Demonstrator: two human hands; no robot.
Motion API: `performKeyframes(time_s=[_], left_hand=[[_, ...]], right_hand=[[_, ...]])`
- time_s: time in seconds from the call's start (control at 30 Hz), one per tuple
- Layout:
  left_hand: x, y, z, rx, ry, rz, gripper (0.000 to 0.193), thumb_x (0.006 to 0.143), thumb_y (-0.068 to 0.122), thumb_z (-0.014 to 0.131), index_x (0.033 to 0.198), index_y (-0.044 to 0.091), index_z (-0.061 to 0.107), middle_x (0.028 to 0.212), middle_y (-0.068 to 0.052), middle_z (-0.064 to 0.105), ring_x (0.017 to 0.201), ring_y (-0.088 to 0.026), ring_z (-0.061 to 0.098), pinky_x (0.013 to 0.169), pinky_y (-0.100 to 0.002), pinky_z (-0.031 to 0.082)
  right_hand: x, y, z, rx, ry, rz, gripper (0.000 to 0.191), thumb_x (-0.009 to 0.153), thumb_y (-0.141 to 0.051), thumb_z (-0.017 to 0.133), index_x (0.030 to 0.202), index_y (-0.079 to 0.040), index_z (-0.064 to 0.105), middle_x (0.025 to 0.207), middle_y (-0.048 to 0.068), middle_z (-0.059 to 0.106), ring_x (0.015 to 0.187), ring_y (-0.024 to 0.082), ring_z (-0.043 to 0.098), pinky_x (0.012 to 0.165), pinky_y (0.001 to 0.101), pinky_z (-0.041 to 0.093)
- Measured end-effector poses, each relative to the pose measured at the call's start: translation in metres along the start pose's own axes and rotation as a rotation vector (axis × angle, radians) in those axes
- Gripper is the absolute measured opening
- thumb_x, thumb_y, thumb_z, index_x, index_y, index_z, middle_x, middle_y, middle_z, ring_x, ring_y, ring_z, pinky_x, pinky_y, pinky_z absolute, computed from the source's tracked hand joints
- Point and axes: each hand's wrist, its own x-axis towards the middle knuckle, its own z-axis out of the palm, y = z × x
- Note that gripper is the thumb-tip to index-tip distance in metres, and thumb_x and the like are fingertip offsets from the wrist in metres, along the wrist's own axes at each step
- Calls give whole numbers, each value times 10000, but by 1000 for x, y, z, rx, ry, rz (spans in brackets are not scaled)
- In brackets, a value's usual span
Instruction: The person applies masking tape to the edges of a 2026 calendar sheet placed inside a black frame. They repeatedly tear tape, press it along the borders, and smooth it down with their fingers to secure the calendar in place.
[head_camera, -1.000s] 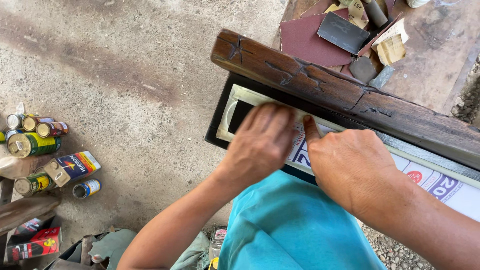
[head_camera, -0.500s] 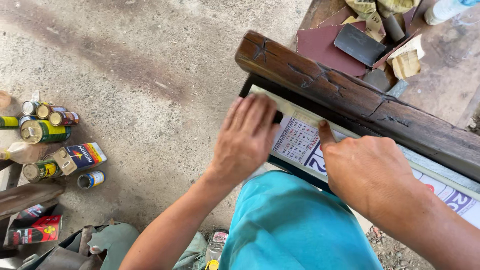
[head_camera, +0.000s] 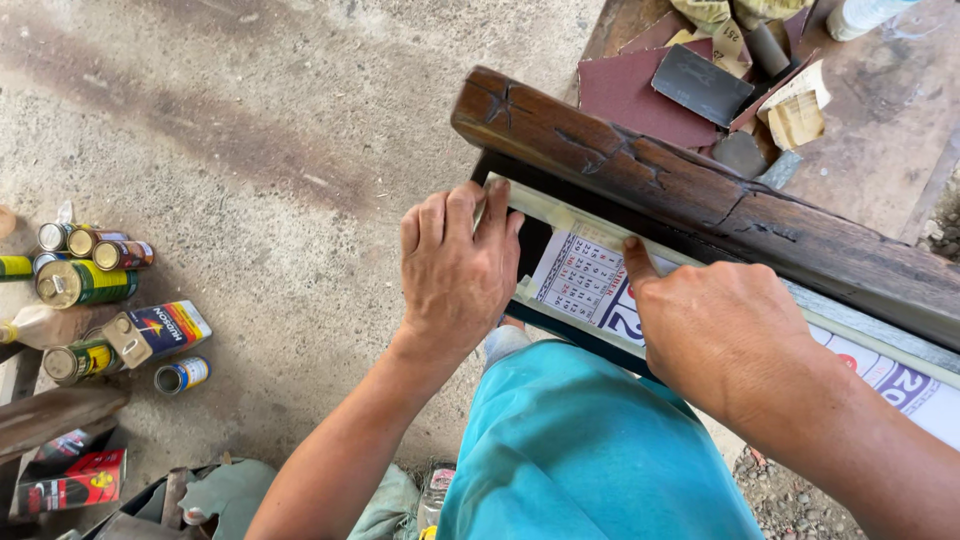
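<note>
My left hand (head_camera: 455, 275) lies flat, fingers together and stretched out, pressing on the near left corner of a pale, thin-edged frame (head_camera: 560, 212) that rests across my lap against a dark wooden beam (head_camera: 700, 200); what sits under the palm is hidden, so I cannot tell whether I grip anything there. My right hand (head_camera: 715, 335) is loosely curled, thumb extended along the frame's upper strip, and it covers part of a printed calendar sheet (head_camera: 580, 285) lying inside the frame. The frame's right end runs out of view, and my turquoise trousers (head_camera: 590, 450) hide its lower edge. The beam is rough, cracked and knotted, its far end cut off at the right. Beyond it lie sheets of sandpaper (head_camera: 640, 95), one large maroon piece and several smaller grey and tan scraps, overlapping so their count is unclear. On the gritty concrete floor (head_camera: 250, 120) to my left stand about seven cans (head_camera: 85, 285), cylindrical metal, some lying on their sides, some partly cropped.
</note>
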Motion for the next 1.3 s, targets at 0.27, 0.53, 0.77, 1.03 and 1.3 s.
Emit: performKeyframes(time_s=[0.27,0.53,0.77,1.03,1.3], left_hand=[[4,30,2,-396,-66,296,360,1021,167,660,1278,-86,662,1225,-151,588,1203,-302,564,1104,-446,487],[7,43,-1,-407,-153,370,412,992,128,620,1314,-128,619,1330,-211,576,1294,-341,538,1169,-455,453],[5,46,1,-347,-172,386,433,1032,189,625,1331,-124,611,1322,-219,570,1268,-357,539,1157,-456,455],[3,52,4,-309,-159,378,414,1023,194,677,1305,-109,647,1286,-207,603,1249,-351,566,1148,-448,473],[-2,56,9,-224,-175,388,427,1014,215,703,1338,-59,657,1314,-188,605,1281,-327,555,1164,-425,479]], right_hand=[[-1,4,2,38,18,-11,883,866,-131,544,1676,-70,197,942,123,757,865,311,751,757,429,604],[-17,25,22,169,158,24,582,971,-234,503,1550,-224,448,848,105,750,783,319,736,694,459,579],[-43,66,56,180,485,-66,497,932,-307,622,1426,-247,616,643,33,616,565,250,634,486,420,506],[-50,75,91,-286,378,-126,677,909,-114,614,1566,-213,483,761,14,605,642,134,603,570,279,512],[-53,81,112,-284,412,-159,662,922,-154,598,1567,-209,461,773,-1,585,629,135,578,536,272,479]])
